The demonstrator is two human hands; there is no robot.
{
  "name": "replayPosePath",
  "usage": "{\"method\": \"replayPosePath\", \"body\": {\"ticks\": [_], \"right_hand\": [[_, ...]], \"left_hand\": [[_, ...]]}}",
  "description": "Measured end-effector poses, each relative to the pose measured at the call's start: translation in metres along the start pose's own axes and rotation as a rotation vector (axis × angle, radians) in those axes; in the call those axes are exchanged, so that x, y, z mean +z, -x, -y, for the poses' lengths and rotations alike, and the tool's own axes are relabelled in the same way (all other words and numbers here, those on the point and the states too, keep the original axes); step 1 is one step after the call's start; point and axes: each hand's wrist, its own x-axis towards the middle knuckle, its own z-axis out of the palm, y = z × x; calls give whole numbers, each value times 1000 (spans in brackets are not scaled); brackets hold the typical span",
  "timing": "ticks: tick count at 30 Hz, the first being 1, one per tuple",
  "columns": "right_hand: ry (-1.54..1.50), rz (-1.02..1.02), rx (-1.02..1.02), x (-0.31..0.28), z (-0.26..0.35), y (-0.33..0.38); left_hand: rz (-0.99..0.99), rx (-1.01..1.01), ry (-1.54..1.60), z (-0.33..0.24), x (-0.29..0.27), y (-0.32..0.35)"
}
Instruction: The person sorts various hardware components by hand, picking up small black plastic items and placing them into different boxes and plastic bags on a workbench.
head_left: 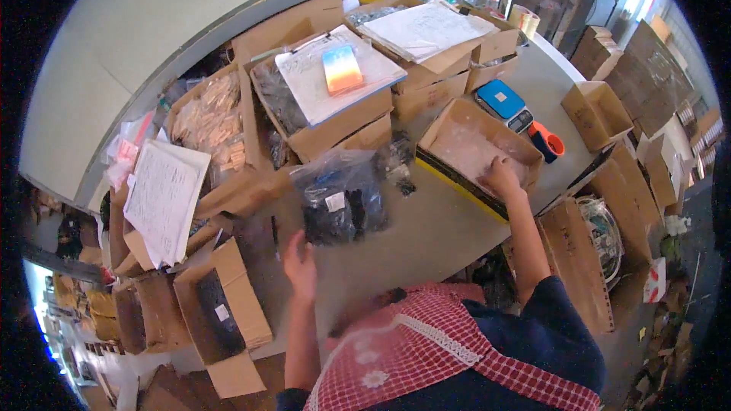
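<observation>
My right hand [500, 176] reaches inside an open cardboard box [525, 146] with a pale, pinkish layer of contents [463, 144]. Its fingers curl downward, and whatever they pinch is too small to make out. My left hand [301, 265] is raised over the grey table [411, 251], thumb and fingers apart, holding nothing. Just beyond it lies a clear plastic bag [316, 179] of dark pieces with a white label [335, 202]. A dark, pen-like stick [276, 236] rests left of the bag. Some small dark pieces [403, 183] are scattered between the bag and the box.
A blue-topped scale [500, 99] and an orange tape dispenser [547, 141] stand behind the box. Further back, cartons bear paper sheets [426, 29] and a phone [343, 68] on a clipboard [304, 76]. Open cartons [217, 304] flank the table at left; another [571, 259] holds coiled clear material at right.
</observation>
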Motion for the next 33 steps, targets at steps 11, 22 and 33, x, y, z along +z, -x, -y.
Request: {"method": "replayPosePath", "body": {"ticks": [11, 22, 33], "right_hand": [[-402, -421, -184, -54, 45, -2], [-943, 241, 54, -102, 58, 0], [-1543, 148, -314, -177, 120, 62]], "left_hand": [[-56, -58, 96, -23, -15, 30], [128, -108, 190, -24, 3, 46], [316, -206, 441, -96, 9, 35]]}}
